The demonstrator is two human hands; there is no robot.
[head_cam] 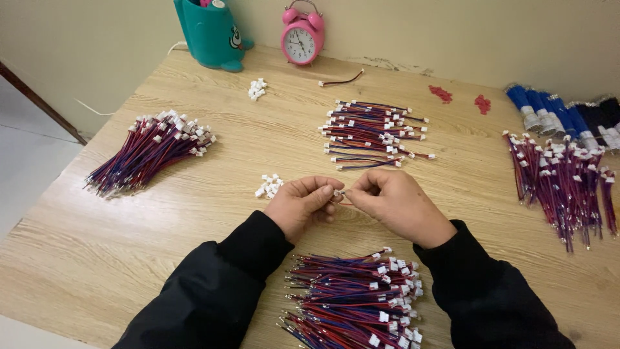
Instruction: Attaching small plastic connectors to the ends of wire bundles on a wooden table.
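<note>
I see soft, even, rather warm light across the table [194, 213], with no glare. Short, faint shadows lie just under my hands. Focus is sharp around the clock [301, 39]; the frame's corners bend slightly and look dimmer.

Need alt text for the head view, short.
Two hands, left and right, meet over a wooden table, pinching a small white connector between their fingertips. Bundles of red-and-blue wires with white plugs lie around them, the nearest just below the hands. A pink alarm clock and a teal holder stand at the far edge.
</note>
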